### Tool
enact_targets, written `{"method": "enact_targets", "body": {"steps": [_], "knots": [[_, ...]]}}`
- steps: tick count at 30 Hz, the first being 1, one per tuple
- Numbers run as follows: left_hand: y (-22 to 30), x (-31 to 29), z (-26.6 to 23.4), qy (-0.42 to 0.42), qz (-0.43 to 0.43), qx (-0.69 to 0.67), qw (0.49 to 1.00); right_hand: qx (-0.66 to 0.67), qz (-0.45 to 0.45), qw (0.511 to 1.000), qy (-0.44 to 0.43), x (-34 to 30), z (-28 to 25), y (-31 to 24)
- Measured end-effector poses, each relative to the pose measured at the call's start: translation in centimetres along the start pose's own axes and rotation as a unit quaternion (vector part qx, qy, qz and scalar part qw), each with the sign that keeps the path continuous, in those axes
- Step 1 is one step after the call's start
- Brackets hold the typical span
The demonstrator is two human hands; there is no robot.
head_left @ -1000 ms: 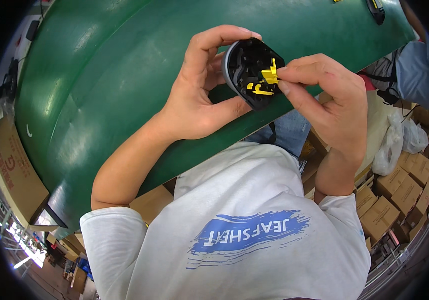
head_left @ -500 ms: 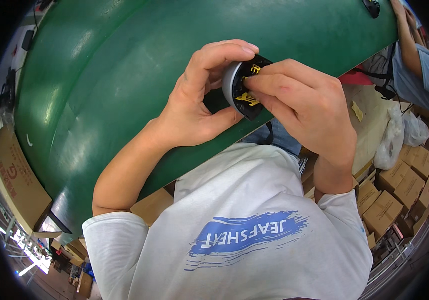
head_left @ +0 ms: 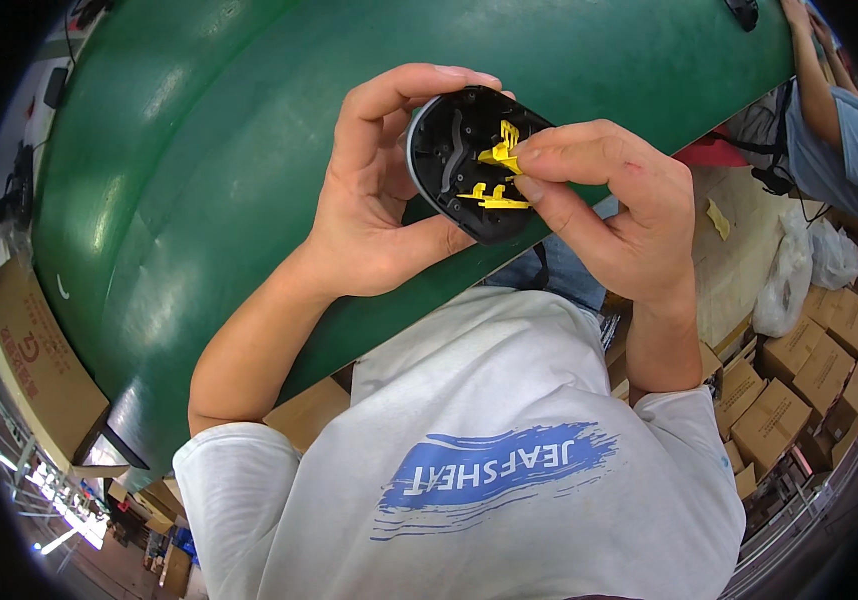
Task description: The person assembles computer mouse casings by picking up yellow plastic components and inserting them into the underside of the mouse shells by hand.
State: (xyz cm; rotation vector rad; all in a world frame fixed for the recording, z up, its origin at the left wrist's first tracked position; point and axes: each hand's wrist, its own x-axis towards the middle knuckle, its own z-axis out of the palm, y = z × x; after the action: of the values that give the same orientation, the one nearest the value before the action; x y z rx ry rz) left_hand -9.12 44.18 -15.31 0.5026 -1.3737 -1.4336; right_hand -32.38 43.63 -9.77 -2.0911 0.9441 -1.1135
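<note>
My left hand [head_left: 379, 200] grips a black plastic mouse shell [head_left: 439, 140] by its rounded edge, thumb below and fingers over the top. The hollow inside of the shell is turned up toward me and shows ribs and small posts. Two yellow plastic pieces sit in it: a lower yellow piece [head_left: 494, 200] lies along the shell, and an upper yellow clip [head_left: 502, 150] stands tilted. With thumb and index finger, my right hand [head_left: 619, 195] pinches the upper clip at its right end. Those fingers hide the shell's right end.
Beneath my hands stretches a green table [head_left: 249, 130]. Another black part [head_left: 742, 12] lies at its far right, near another person's arm [head_left: 821, 85]. Cardboard boxes [head_left: 769, 420] and plastic bags [head_left: 784, 280] are at the right; a large carton [head_left: 39, 360] stands at the left.
My left hand has tilted the shell so that its inside faces me more fully. My right fingers have drawn back a little to the right, exposing more of the yellow pieces.
</note>
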Motion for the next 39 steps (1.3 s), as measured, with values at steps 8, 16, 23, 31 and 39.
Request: {"method": "enact_targets", "body": {"steps": [8, 16, 23, 31, 39], "knots": [[0.1, -0.1, 0.0, -0.015, 0.023, 0.021, 0.999, -0.126, -0.043, 0.988, -0.079, 0.8, -1.4, -0.6], [0.0, -0.2, -0.3, -0.024, 0.052, 0.05, 0.997, -0.153, 0.013, 0.985, -0.077, 0.1, -1.2, -1.9], [0.2, -0.7, 0.5, -0.03, 0.047, 0.073, 0.996, -0.191, -0.012, 0.975, -0.116, 0.5, -2.6, -3.0], [0.7, -0.8, 1.6, -0.016, 0.053, 0.099, 0.993, -0.216, 0.021, 0.969, -0.114, 0.3, -2.8, -3.5], [0.3, -1.1, 1.2, -0.014, 0.068, 0.152, 0.986, -0.177, 0.034, 0.973, -0.142, 0.3, -2.5, -2.3]]}}
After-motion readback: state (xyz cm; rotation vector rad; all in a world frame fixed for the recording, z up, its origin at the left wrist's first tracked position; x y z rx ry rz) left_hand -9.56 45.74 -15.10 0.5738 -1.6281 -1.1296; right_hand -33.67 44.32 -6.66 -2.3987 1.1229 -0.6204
